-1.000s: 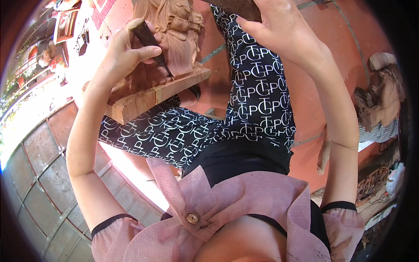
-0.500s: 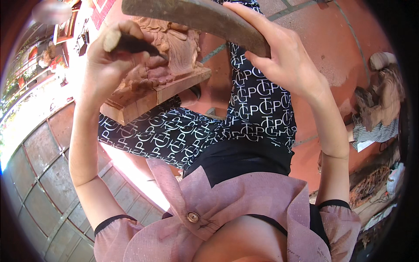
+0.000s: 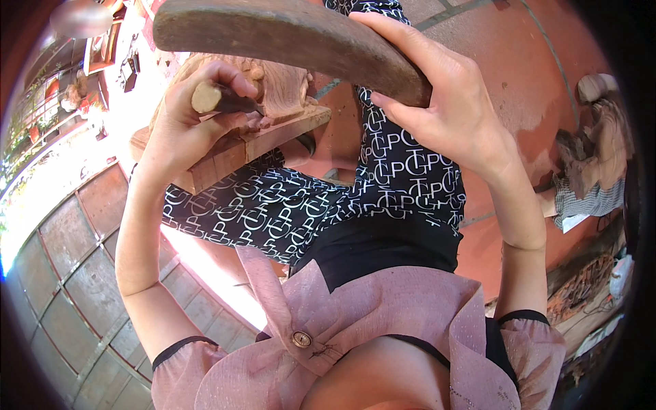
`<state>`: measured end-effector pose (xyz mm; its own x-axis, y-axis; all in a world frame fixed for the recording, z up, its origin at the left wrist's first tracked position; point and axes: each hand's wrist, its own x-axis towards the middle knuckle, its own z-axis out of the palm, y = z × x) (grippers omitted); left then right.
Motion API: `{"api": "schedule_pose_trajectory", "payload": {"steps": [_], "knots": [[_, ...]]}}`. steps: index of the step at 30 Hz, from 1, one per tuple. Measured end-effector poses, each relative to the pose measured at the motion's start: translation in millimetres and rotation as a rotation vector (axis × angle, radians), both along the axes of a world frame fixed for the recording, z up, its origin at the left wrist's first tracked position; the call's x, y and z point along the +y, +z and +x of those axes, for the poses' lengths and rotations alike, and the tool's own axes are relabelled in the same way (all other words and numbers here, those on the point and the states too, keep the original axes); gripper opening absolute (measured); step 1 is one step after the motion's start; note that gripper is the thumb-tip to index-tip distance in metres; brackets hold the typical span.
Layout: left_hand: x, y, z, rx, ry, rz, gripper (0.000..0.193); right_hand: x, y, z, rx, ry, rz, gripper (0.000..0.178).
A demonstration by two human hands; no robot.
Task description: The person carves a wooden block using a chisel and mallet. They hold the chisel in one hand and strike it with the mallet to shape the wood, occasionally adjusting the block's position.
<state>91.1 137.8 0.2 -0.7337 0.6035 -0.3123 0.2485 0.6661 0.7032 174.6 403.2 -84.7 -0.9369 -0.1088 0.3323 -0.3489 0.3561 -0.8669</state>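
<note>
At the carving, the left hand clasped a chisel; over it the right hand (grip closed) held a bar.

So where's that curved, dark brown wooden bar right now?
The bar crosses the head view's top, left to just past centre, partly hiding the carved brown wooden sculpture; the fingers of the right hand hold its right end.

The chisel and club are over the carving, left of the cloth.
</note>
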Motion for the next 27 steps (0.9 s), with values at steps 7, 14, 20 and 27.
{"api": "schedule_pose_trajectory", "payload": {"steps": [7,14,20,27], "knots": [[18.7,-0.7,15.7,0.124,-0.138,-0.16,0.031,1.2,6.4,4.6,0.045,-0.058,-0.029,0.054],[4.2,-7.4,10.7,0.173,-0.127,-0.211,0.024,-7.0,-34.6,9.5,0.169,-0.068,0.027,0.052],[4.3,-5.9,8.8,0.113,-0.078,-0.33,0.024,-2.6,-33.4,24.0,0.045,-0.055,0.13,0.052],[0.6,-23.4,-6.8,0.209,0.052,-0.337,0.024,-2.8,-35.5,24.0,-0.029,-0.067,0.204,0.046]]}}
